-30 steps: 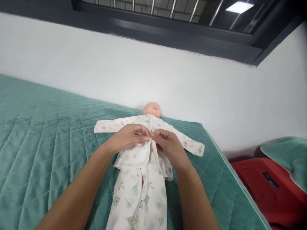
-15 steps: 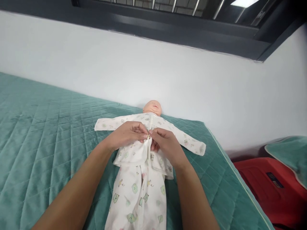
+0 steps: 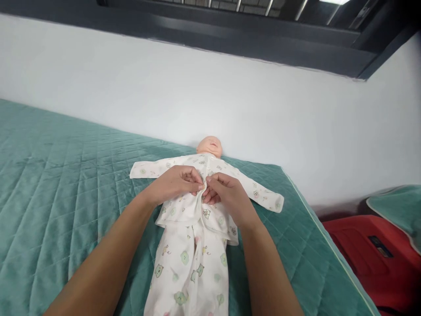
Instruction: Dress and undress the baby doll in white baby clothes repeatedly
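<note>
A baby doll point(image 3: 209, 146) lies on its back, its head against the wall. It wears a white baby shirt point(image 3: 179, 213) with small animal prints and matching trousers point(image 3: 187, 272). Both sleeves stretch out to the sides. My left hand point(image 3: 179, 181) pinches one front edge of the shirt at mid-chest. Close beside it, my right hand point(image 3: 226, 193) pinches the other front edge, the fingertips of both hands almost touching. Above my hands the shirt front is together; below them it parts slightly. Any button between the fingertips is hidden.
The doll rests on a green quilted bed cover point(image 3: 82, 184) that reaches the white wall point(image 3: 131, 83). A dark window frame point(image 3: 230, 37) with bars runs above. To the right, beyond the bed's edge, stands a red plastic stool point(image 3: 358, 254) with green cloth point(image 3: 397, 210) over it.
My right hand's fingers have shifted slightly left and curled in under the shirt edge. The small gap at my fingertips has narrowed. The doll stays in place.
</note>
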